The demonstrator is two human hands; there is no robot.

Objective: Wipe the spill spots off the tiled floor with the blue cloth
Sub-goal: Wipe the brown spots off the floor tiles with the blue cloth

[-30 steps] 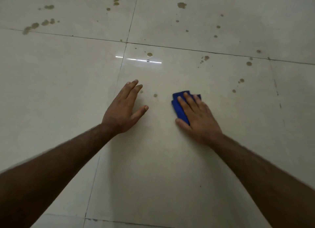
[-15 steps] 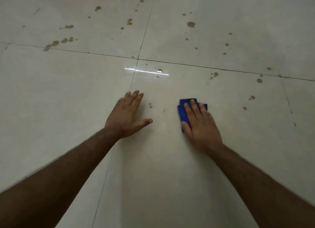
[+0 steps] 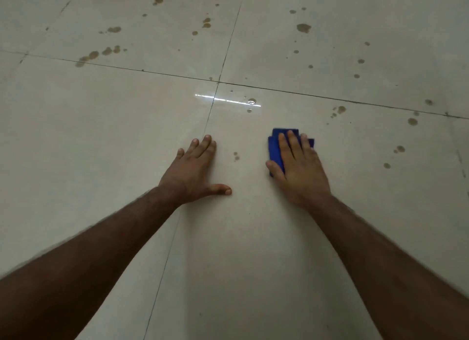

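The floor point(image 3: 101, 141) was laid in large pale glossy tiles, their dark grout lines meeting at a cross point(image 3: 218, 82) ahead of the hands. Brown spill spots point(image 3: 303, 27) were scattered mostly beyond that cross, with more to its right and a small pair point(image 3: 236, 156) just on the near side of it, between the two hands. A thin bright reflection point(image 3: 228, 100) lay just nearer than the cross.

The left hand point(image 3: 194, 172) was pressed flat on the tile nearer than the cross, fingers released and together, thumb spread wide, holding nothing. The right hand point(image 3: 299, 169), nearer than the cross and to its right, lay palm down on the blue cloth point(image 3: 274, 149), fingers stretched over it rather than clenched. The folded cloth lay flat on the floor, showing past the fingertips and beside the thumb.
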